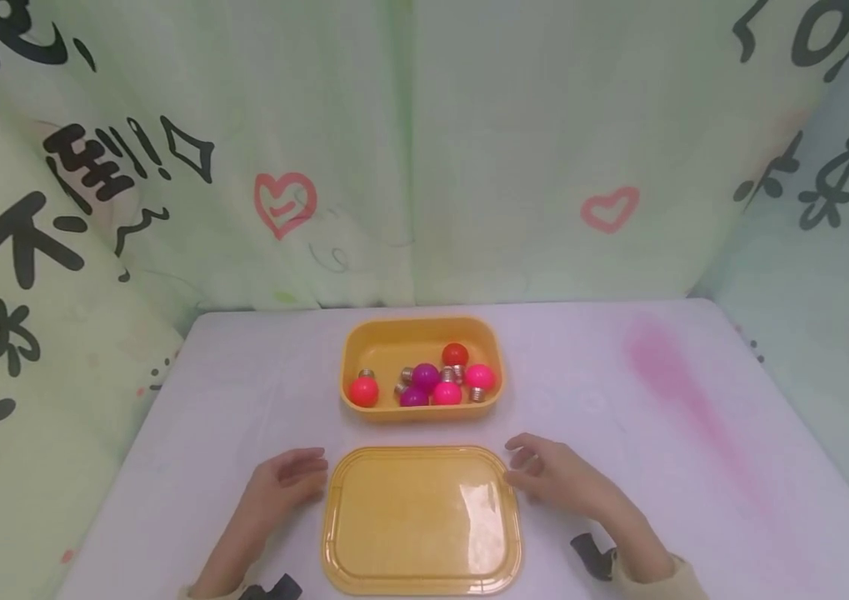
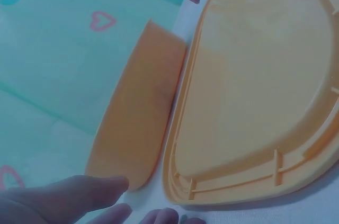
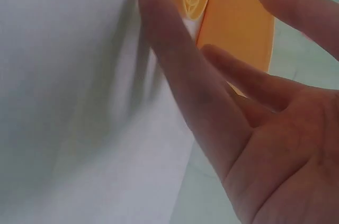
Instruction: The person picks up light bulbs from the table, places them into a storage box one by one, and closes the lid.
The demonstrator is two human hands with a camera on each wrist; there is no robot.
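Observation:
A flat yellow plastic lid (image 1: pixel 409 521) with rounded corners lies on the white table in the head view. Raised ribs line its rim in the left wrist view. My left hand (image 1: pixel 283 490) hovers just off the lid's left edge, fingers loosely bent and holding nothing. On the opposite side, my right hand (image 1: pixel 559 477) has its fingertips right at the upper right edge, its palm bare in the right wrist view. Behind the lid stands a deeper yellow box (image 1: pixel 379 333) holding several small coloured bulbs with metal screw bases, among them a red bulb (image 1: pixel 456 354) and a purple bulb (image 1: pixel 426 377).
The white-covered table (image 1: pixel 244 375) bears a pink stain (image 1: pixel 664 375) on its right side. Pale green curtains (image 1: pixel 409 167) with black writing and red hearts enclose the back and both sides. Dark wrist straps sit near both sleeves.

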